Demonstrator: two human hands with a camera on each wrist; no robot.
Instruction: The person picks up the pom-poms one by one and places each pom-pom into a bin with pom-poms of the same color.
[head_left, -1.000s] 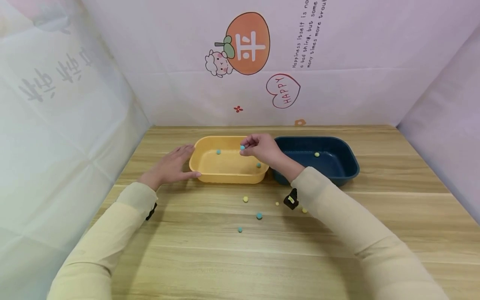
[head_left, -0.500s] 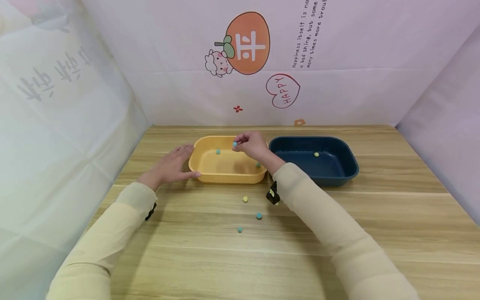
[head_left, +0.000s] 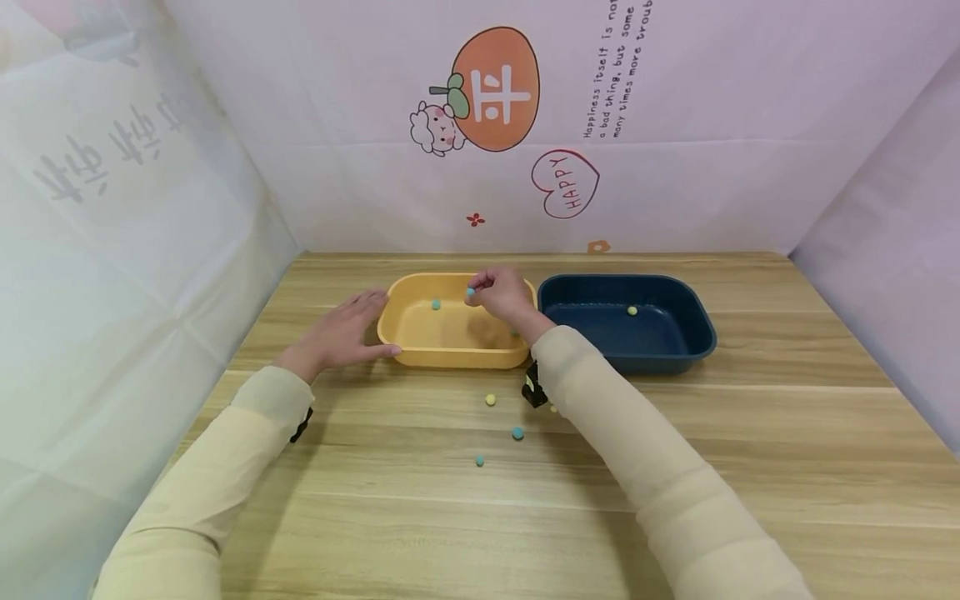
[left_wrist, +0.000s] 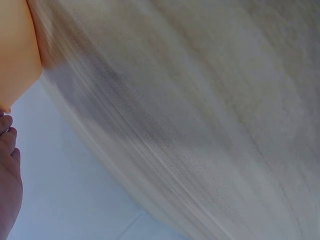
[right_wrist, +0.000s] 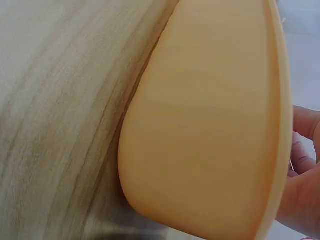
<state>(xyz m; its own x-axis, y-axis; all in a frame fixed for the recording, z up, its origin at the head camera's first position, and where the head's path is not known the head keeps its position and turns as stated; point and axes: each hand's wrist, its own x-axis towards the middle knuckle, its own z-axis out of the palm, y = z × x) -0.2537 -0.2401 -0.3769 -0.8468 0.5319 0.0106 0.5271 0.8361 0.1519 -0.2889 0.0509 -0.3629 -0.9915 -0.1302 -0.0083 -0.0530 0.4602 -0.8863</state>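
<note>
Blue ball sits pinched in the right hand, a grip we see over the yellow tray at the frame's centre; the tray runs lengthwise left-right, the left hand touching its left end, thumb and fingers apart.

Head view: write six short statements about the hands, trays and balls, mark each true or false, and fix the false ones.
1. The right hand pinches a blue ball over the yellow tray. True.
2. The left hand touches the left end of the yellow tray. True.
3. The yellow tray has only yellow balls lying in it. False: a second blue ball lies in it.
4. A yellow ball lies in the navy tray. True.
5. The navy tray stands left of the yellow tray. False: it stands right.
6. No ball lies outside the trays. False: a loose yellow ball does.
</note>
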